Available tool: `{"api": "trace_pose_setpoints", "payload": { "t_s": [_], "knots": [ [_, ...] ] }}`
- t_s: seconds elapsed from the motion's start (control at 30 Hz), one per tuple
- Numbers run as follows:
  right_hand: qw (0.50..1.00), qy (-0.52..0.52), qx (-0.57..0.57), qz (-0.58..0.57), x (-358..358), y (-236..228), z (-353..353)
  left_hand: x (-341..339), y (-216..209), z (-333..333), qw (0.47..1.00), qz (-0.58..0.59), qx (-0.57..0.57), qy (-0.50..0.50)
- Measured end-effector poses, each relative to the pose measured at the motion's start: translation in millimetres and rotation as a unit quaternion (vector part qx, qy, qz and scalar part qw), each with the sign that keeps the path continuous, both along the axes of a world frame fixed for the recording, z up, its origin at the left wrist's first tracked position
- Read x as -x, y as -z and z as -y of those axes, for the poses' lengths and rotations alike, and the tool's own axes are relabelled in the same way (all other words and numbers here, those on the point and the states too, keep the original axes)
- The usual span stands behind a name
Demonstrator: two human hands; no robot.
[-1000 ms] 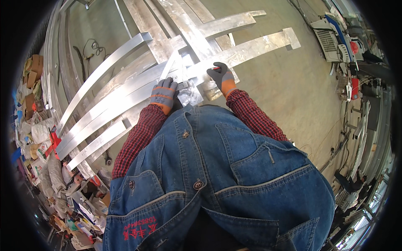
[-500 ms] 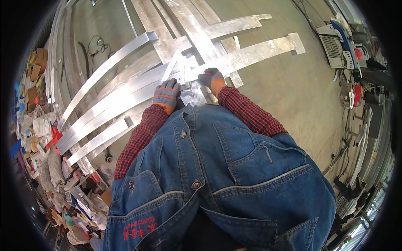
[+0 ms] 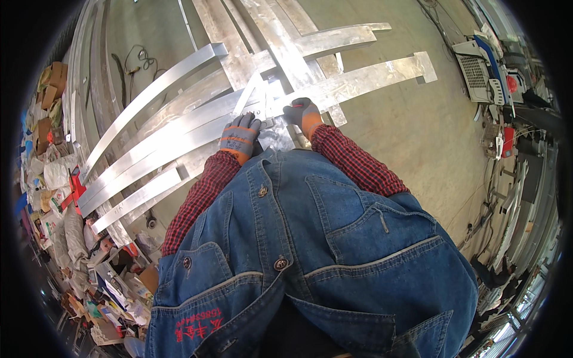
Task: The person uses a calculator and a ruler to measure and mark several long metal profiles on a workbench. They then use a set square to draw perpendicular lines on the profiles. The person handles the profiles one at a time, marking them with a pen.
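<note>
Concrete workshop floor [image 3: 412,131], grey and dusty, fills the far half of the head view; bare metal stock lies across it.

Thing in hand: a small shiny metal piece [image 3: 270,122] at the crossing of long flat silver metal strips [image 3: 179,134], just beyond the person's chest. Its exact shape is too small to tell. Left hand [image 3: 240,136], in a grey knit glove with an orange cuff, rests knuckles-up on the strips with fingers curled down beside the piece; whether it pinches anything cannot be told. Right hand [image 3: 303,113], in a matching glove, lies just to the right with fingers bent onto a strip edge; its grip is likewise hidden.

Judgement on handling: the strips look stiff, long and springy, with a slick surface and likely sharp edges. Taking hold across the flat faces near the crossing seems the safest grip.

Outward: more strips fan left and far, some curved; one broad bar [image 3: 364,74] runs right. Red checked sleeves [image 3: 352,164] and a blue denim jacket [image 3: 334,256] fill the near frame. Black cable [image 3: 128,68] loops far left. Cardboard and paper litter [image 3: 54,179] lines the left edge. White machine housing [image 3: 474,68] and assorted gear stand at right.
</note>
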State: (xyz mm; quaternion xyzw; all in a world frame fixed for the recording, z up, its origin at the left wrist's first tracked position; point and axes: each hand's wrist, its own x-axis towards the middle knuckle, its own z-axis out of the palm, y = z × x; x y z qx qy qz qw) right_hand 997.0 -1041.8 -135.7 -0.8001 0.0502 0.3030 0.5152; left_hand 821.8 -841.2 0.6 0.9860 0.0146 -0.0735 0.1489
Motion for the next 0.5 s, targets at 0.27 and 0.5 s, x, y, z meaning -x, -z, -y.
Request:
{"api": "trace_pose_setpoints", "payload": {
  "t_s": [0.27,0.5],
  "knots": [
    [1.000,0.009,-0.018,-0.018,-0.8,-0.1,-0.3,-0.3,3.7,-0.7,0.999,0.035,-0.010,0.015],
    [0.999,-0.018,-0.034,-0.020,0.2,-14.6,0.7,-5.6,-1.8,-0.3,0.999,0.036,-0.007,0.014]
  ]
}}
